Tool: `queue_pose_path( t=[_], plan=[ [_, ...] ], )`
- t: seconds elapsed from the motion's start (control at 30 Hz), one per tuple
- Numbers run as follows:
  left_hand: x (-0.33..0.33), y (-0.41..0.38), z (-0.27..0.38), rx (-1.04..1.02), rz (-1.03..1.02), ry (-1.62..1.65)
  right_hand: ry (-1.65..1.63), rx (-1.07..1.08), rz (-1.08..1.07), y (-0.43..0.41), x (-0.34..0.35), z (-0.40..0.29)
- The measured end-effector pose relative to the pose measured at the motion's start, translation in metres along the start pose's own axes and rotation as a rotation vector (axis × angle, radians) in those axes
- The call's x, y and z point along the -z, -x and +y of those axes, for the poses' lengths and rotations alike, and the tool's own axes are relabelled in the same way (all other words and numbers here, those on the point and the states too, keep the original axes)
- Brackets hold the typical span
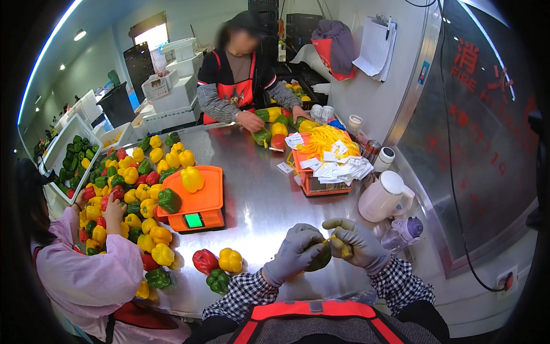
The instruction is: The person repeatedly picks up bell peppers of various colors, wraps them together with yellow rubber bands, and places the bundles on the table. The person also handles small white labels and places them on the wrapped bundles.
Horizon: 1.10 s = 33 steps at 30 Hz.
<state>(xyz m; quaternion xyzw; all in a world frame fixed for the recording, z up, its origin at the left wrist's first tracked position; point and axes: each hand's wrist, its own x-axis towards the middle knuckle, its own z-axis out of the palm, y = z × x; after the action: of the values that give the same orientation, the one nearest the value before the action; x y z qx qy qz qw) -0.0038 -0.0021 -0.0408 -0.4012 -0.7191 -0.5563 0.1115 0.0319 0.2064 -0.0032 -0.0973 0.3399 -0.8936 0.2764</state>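
Note:
My left hand (pixel 294 253), in a grey work glove, is closed around a dark green bell pepper (pixel 320 260) just above the near edge of the steel table. Much of that pepper is hidden by the fingers. My gloved right hand (pixel 361 245) pinches a thin yellow strip (pixel 330 238) at the pepper's top, probably netting. Left of my hands a red bell pepper (pixel 205 262), a yellow one (pixel 230 260) and a green one (pixel 218 281) lie together on the table.
An orange scale (pixel 193 189) carries two peppers, beside a large pepper heap (pixel 142 185). Yellow netting (pixel 326 139) and white tags (pixel 343 167) top another orange scale. A kettle (pixel 382 198) and bottle (pixel 401 234) stand right. Co-workers handle peppers at left (pixel 86 275) and opposite (pixel 236 81).

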Motion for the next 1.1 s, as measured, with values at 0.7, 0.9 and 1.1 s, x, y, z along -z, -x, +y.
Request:
queue_pose_path(
  t=[0.7, 0.9, 1.1],
  plan=[
    [0.001, 0.006, 0.003, -0.061, 0.018, -0.034, 0.232, 0.060, 0.133, 0.009, -0.003, 0.006],
    [0.008, 0.007, 0.006, -0.042, 0.000, -0.159, 1.880, 0.619, 0.073, -0.005, -0.030, 0.003],
    [0.012, 0.006, 0.011, -0.076, -0.144, -0.170, 1.607, 0.341, 0.210, 0.002, -0.020, -0.004]
  ],
)
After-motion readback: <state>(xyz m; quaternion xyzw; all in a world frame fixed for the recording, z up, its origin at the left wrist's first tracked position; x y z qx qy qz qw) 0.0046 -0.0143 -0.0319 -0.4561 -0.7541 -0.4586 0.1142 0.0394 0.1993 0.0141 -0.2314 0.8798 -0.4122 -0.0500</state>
